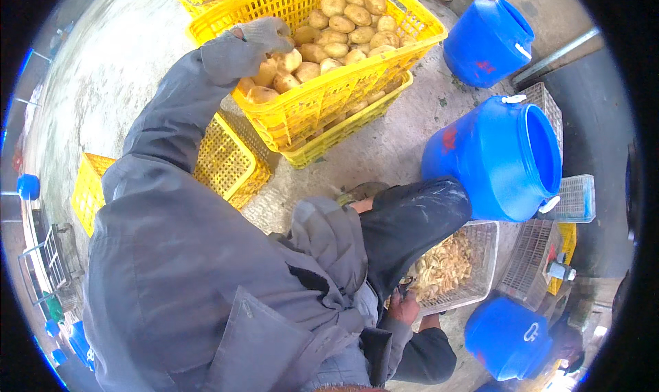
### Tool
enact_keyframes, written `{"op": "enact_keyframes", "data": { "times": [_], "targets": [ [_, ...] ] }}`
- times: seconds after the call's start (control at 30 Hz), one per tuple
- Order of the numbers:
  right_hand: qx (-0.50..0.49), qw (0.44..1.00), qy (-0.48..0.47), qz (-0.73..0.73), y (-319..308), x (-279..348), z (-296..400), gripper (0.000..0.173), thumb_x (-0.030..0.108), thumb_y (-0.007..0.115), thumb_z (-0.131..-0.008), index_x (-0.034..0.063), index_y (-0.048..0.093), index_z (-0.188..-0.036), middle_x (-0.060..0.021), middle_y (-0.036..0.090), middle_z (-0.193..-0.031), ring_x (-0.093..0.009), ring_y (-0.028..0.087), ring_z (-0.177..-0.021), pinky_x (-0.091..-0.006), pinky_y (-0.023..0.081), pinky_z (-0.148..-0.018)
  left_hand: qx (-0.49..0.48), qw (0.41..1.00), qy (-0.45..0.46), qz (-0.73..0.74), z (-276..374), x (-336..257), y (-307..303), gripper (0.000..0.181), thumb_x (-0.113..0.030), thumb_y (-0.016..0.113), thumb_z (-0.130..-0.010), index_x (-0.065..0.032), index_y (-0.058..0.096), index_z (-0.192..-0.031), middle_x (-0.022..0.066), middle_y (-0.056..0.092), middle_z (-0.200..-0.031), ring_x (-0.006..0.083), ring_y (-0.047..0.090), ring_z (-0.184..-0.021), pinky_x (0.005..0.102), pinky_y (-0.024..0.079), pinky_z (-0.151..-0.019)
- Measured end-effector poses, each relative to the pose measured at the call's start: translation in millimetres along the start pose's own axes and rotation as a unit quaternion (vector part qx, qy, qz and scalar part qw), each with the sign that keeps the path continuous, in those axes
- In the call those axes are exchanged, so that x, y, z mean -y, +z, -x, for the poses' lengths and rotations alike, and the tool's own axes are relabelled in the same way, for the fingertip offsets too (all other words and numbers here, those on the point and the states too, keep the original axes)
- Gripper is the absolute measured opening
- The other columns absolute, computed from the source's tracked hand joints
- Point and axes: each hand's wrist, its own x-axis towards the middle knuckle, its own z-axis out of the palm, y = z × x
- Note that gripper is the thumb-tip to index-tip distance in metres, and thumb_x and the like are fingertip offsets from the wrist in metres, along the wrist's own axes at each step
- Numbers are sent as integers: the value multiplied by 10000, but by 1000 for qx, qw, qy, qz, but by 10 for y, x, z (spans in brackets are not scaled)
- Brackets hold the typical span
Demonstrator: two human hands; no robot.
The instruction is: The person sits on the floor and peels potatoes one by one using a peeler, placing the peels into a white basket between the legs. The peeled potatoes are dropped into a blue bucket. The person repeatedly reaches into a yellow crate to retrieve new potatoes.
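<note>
My left hand (265, 34), in a pale knitted glove, reaches over the near wall of a yellow plastic crate (319, 98). Its fingers curl down at the potatoes (342, 24) heaped inside; whether they grip one is hidden. Bare and low beside my knee, my right hand (404, 307) is closed around a small dark hand tool (406, 284), too small to identify surely. Just past that hand, a whitish plastic crate (486, 268) on the floor holds a pile of pale peelings (445, 263). My leg covers part of this crate.
Under the potato crate is another yellow crate (350, 129), also holding potatoes. A low yellow crate (226, 160) stands beside my left arm. Blue plastic drums (489, 160) stand ahead, one against my knee. Grey crates (530, 258) and a metal pipe (556, 57) lie beyond.
</note>
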Motion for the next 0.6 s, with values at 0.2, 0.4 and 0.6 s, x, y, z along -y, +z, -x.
{"op": "enact_keyframes", "data": {
  "times": [0.2,0.4,0.6],
  "targets": [
    [5,999,-19,35,-32,65,20,347,318,677,-833,-11,610,-922,-299,660,-782,-492,652,-764,-552,511,-667,147,955,55,-250,632,-514,-43,474,-384,776,-747,-10,704,-1029,199,699,-905,349,686,-837,439,518,-717],
    [21,999,-11,46,-76,159,21,337,298,683,-820,-13,603,-921,-312,658,-804,-497,651,-786,-562,515,-685,206,933,82,-283,369,-32,134,437,-354,742,-767,-12,701,-1036,191,698,-958,346,684,-876,436,521,-763],
    [1,999,-26,38,10,5,45,338,307,670,-818,-7,608,-927,-307,657,-807,-505,643,-776,-566,508,-686,220,945,102,-220,336,54,190,403,-324,708,-787,-13,698,-1043,183,697,-1011,344,682,-914,432,524,-810]
  ]
}}
